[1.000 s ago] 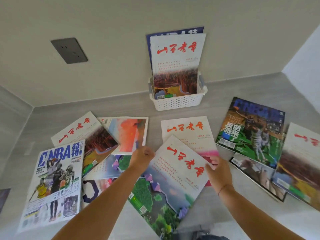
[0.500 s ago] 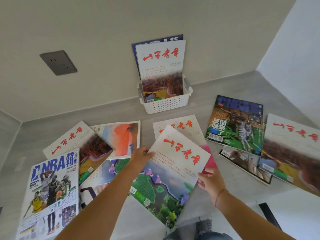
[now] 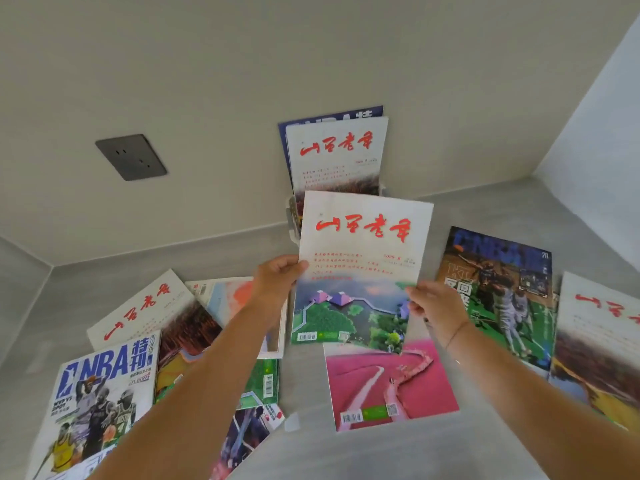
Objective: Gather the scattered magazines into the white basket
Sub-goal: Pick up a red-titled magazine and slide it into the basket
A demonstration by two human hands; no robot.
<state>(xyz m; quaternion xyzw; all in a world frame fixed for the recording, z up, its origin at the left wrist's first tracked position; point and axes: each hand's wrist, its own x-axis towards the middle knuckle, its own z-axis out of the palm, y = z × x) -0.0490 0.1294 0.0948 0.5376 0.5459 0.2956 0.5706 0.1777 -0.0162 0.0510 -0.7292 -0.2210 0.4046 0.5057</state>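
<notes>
A magazine with a white cover, red brush lettering and a green landscape (image 3: 360,265) is held upright in the air by both hands. My left hand (image 3: 277,277) grips its left edge and my right hand (image 3: 434,306) grips its right edge. It hangs just in front of the white basket (image 3: 290,216), which is mostly hidden behind it. Two magazines stand in the basket: a white one with red lettering (image 3: 337,154) and a blue NBA one (image 3: 329,117) behind it. Several magazines lie scattered on the grey surface, among them a pink one (image 3: 391,382) below the held one.
On the left lie an NBA magazine (image 3: 97,400) and a red-lettered one (image 3: 145,306); on the right an NBA magazine (image 3: 498,292) and a white one (image 3: 595,327). A dark wall socket (image 3: 131,156) sits on the back wall. Walls close in at left, back and right.
Both hands have lifted the green-landscape magazine off the surface and turned it upright, carrying it toward the basket. The pink magazine beneath it is now uncovered.
</notes>
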